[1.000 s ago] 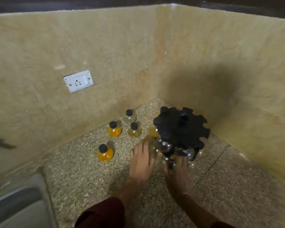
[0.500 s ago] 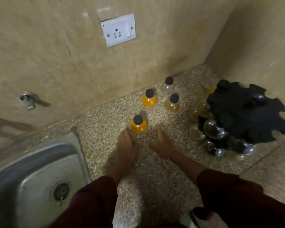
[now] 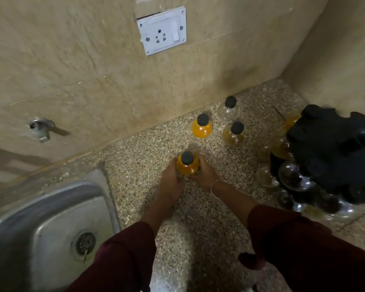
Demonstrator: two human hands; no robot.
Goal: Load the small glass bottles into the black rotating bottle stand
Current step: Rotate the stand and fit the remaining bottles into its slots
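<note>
Round glass bottle of orange liquid with black cap (image 3: 187, 165): upright on the speckled stone table (image 3: 139, 157), left hand (image 3: 171, 180) and right hand (image 3: 205, 175) cupped against its sides, fingers curled round it. Three more capped bottles (image 3: 233, 133) stand behind, near the wall. Black notched rotating bottle stand (image 3: 333, 152): well apart at right, several glass bottles already hanging beneath.

I see a speckled, rough stone countertop (image 3: 156, 144), a dull brushed-metal sink (image 3: 51, 218) at lower left, glossy glass bottles (image 3: 201, 128) with matt black caps (image 3: 202, 119), and a matt black plastic stand (image 3: 335, 152).
</note>
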